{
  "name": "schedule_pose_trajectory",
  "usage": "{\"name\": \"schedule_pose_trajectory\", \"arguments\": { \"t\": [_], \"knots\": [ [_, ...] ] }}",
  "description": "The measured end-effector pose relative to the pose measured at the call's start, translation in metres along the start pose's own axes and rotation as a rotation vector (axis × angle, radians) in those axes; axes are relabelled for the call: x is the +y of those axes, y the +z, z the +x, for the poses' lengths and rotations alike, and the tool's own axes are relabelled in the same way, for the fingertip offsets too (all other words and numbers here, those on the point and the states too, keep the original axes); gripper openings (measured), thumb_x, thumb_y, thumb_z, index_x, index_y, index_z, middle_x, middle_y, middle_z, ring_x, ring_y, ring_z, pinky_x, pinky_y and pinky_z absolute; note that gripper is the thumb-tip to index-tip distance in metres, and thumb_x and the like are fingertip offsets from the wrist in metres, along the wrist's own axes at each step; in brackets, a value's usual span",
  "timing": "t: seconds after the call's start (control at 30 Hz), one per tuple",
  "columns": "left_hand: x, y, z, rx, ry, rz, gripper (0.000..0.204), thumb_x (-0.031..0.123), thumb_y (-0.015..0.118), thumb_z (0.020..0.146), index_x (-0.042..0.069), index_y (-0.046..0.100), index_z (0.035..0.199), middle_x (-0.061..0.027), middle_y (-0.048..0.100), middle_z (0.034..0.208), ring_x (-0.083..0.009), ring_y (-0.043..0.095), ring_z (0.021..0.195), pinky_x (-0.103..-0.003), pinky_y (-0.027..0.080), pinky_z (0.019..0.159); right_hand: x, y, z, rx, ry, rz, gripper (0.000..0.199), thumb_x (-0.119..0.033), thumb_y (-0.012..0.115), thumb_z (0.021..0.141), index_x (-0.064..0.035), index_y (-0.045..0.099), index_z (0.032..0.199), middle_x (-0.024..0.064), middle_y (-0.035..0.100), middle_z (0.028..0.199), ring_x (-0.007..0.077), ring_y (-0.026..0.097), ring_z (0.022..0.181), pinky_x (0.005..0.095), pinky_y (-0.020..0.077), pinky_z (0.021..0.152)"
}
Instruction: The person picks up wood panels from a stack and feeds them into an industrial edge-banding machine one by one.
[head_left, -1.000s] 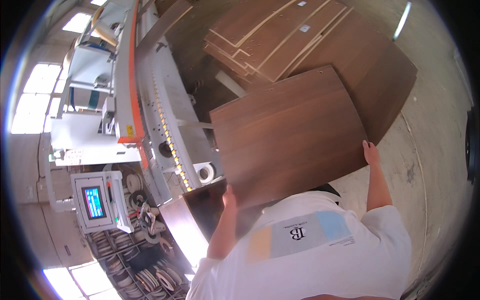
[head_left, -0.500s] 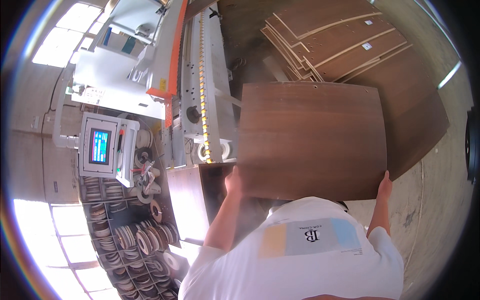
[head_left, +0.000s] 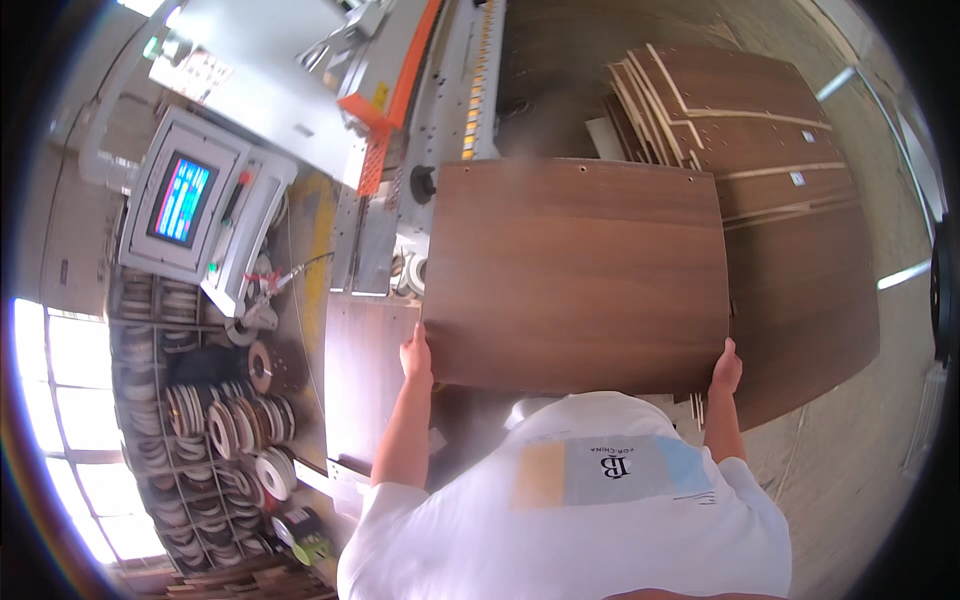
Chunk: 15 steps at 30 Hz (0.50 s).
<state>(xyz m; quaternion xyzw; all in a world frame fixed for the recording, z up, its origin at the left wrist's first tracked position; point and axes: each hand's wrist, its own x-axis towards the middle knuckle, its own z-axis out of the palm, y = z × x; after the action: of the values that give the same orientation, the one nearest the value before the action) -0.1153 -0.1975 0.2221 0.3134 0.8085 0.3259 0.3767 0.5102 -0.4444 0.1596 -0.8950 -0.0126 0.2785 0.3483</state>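
A brown wood-grain panel [head_left: 578,275] stretches out in front of my chest, held by its two side edges. My left hand [head_left: 416,352] grips the near part of its left edge, thumb up along the side. On the opposite edge my right hand [head_left: 727,368] is closed in the same way. Small holes show along the panel's far edge. Fingers under the board are hidden from view. To the left of the panel, close to my left hand, lies another brown board surface [head_left: 368,370], bright with glare.
An edge-processing machine [head_left: 445,110] with an orange guard rail [head_left: 410,70] runs along the far left. Its control screen box [head_left: 185,200] hangs on an arm. Shelves of edging rolls [head_left: 240,420] stand at left. Stacked brown panels [head_left: 800,280] lie at right.
The panel, with both hands still on it, has shifted left in view and now overlaps the machine's near end. The view has turned, so the machine and stacked panels appear farther right.
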Motion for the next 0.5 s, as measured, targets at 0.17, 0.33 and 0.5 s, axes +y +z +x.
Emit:
{"name": "schedule_pose_trajectory", "arguments": {
  "t": [0.17,0.33,0.5],
  "knots": [
    [-0.009,-0.045,0.068,0.109,0.038,0.143,0.065,0.058,0.058,0.093,-0.004,0.073,0.091,-0.0187,0.070,0.079,-0.0325,0.066,0.075,-0.047,0.051,0.078,-0.053,0.076,-0.023,-0.091,-0.075,0.085,0.067,-0.056,0.048,0.095,0.0047,0.071,0.114,0.0212,0.072,0.114,0.0366,0.065,0.111,0.0418,0.0455,0.097],
    [0.030,-0.061,0.083,0.394,0.449,0.677,0.042,0.041,0.057,0.095,0.006,0.069,0.114,-0.0155,0.067,0.110,-0.0355,0.060,0.112,-0.047,0.048,0.095,-0.094,0.119,-0.057,-0.163,-0.065,0.208,0.064,-0.049,0.054,0.095,0.0092,0.067,0.118,0.0191,0.071,0.118,0.0320,0.065,0.110,0.0396,0.0468,0.096],
    [0.052,-0.090,0.145,0.601,0.697,0.379,0.042,0.026,0.065,0.091,0.007,0.060,0.128,-0.0154,0.061,0.123,-0.0336,0.059,0.115,-0.045,0.048,0.097,-0.116,0.138,-0.069,-0.309,-0.104,0.335,0.062,-0.045,0.057,0.096,0.0109,0.065,0.121,0.0153,0.068,0.122,0.0269,0.065,0.109,0.0378,0.0484,0.095]
  ]
}}
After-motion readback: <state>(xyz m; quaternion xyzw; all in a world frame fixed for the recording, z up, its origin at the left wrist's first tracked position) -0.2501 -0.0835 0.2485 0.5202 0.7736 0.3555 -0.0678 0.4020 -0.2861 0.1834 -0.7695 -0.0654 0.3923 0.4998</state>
